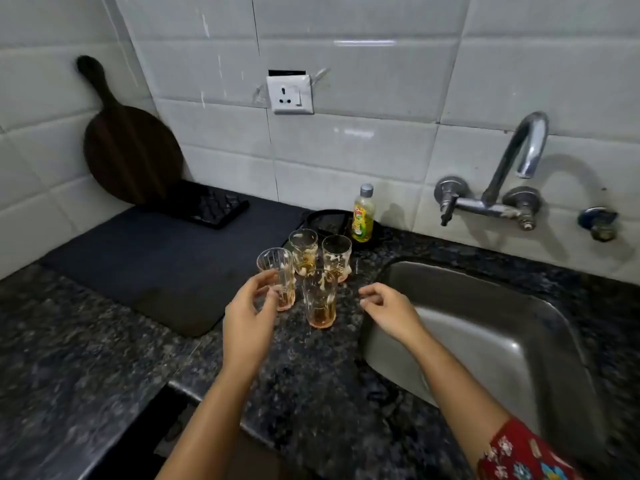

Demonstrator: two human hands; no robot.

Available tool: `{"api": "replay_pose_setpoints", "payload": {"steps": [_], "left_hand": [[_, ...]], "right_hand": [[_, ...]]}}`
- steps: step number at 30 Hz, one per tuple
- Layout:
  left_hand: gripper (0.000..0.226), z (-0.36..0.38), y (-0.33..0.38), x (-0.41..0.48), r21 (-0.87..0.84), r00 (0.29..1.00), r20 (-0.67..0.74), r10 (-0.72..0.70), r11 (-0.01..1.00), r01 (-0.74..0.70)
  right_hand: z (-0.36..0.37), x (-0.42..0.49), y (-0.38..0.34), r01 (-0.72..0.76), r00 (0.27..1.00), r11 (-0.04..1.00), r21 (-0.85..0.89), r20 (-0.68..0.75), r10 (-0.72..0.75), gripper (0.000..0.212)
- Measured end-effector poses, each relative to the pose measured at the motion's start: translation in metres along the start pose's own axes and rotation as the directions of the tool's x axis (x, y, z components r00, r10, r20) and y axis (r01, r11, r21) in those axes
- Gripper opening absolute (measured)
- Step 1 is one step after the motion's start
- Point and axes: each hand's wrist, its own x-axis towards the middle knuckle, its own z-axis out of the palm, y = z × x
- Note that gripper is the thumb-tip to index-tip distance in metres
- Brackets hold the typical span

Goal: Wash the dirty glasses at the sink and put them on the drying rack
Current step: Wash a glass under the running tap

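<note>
Several dirty glasses with amber dregs stand close together on the granite counter, left of the steel sink (491, 306). My left hand (249, 317) curls around the left side of the leftmost ribbed glass (281, 268), thumb and fingertips at its wall; the glass stands on the counter. My right hand (388, 310) hovers open, just right of the nearest glass (320, 303) and apart from it. Two more glasses (304, 249) (336, 254) stand behind. A black gridded drying rack (211, 207) lies at the back of a dark mat (138, 265).
A wall tap (519, 161) curves over the sink with no water running. A yellow dish soap bottle (363, 216) stands on a black tray (327, 220) behind the glasses. A dark round chopping board (128, 147) leans in the corner. A wall socket (290, 95) sits above.
</note>
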Motion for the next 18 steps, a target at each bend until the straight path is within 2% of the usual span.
{"api": "replay_pose_setpoints", "payload": {"steps": [3, 5, 7, 10, 13, 18], "left_hand": [[0.024, 0.004, -0.008, 0.035, -0.047, 1.0, 0.01, -0.008, 0.999, 0.008], [0.024, 0.008, -0.012, 0.059, -0.071, 0.999, 0.051, -0.01, 0.997, 0.013], [0.025, 0.012, -0.014, 0.077, -0.062, 0.997, 0.076, 0.006, 0.998, -0.001], [0.025, 0.016, -0.018, 0.099, -0.059, 0.994, 0.101, 0.033, 0.998, -0.027], [0.026, 0.021, -0.02, 0.111, -0.082, 0.992, 0.12, 0.031, 0.996, -0.022], [0.024, 0.034, -0.016, 0.121, -0.093, 0.99, 0.142, 0.028, 0.996, -0.015]], "right_hand": [[0.008, 0.042, -0.006, -0.056, 0.995, 0.986, 0.156, -0.074, 0.068, 0.037], [0.012, 0.068, -0.014, -0.103, 0.99, 0.959, 0.264, -0.068, 0.125, 0.053], [0.016, 0.09, -0.02, -0.104, 0.992, 0.938, 0.331, -0.034, 0.122, 0.072], [0.022, 0.115, -0.023, -0.063, 0.995, 0.937, 0.343, -0.046, 0.084, 0.09], [0.031, 0.129, -0.024, -0.034, 0.997, 0.946, 0.323, -0.05, 0.053, 0.092], [0.041, 0.141, -0.026, -0.001, 0.996, 0.928, 0.373, -0.081, 0.033, 0.078]]}}
